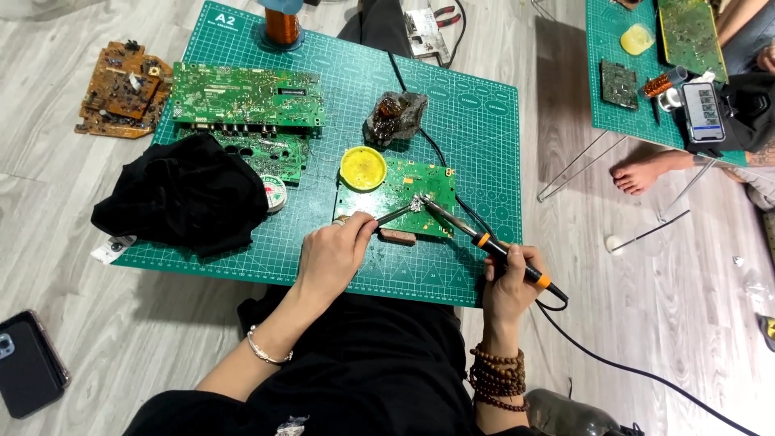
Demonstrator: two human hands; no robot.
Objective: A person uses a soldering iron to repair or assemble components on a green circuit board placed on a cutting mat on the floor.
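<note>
A small green circuit board [404,190] lies on a green cutting mat [476,121]. My left hand [333,257] grips tweezers [395,214] whose tips touch a silvery part near the board's right side. My right hand [510,282] holds a black-and-orange soldering iron [484,242], its metal tip meeting the tweezers' tips at the same spot. The iron's black cable [630,371] trails off to the lower right across the floor. A round yellow tin [363,168] rests at the board's upper left corner.
Larger green circuit boards [246,97], a black cloth [182,194], a copper wire spool [282,26] and a dark lump-shaped holder [395,117] sit on the mat. Brown boards [121,89] and a phone [28,363] lie on the floor. Another person's foot [642,173] is beside a second mat [622,48].
</note>
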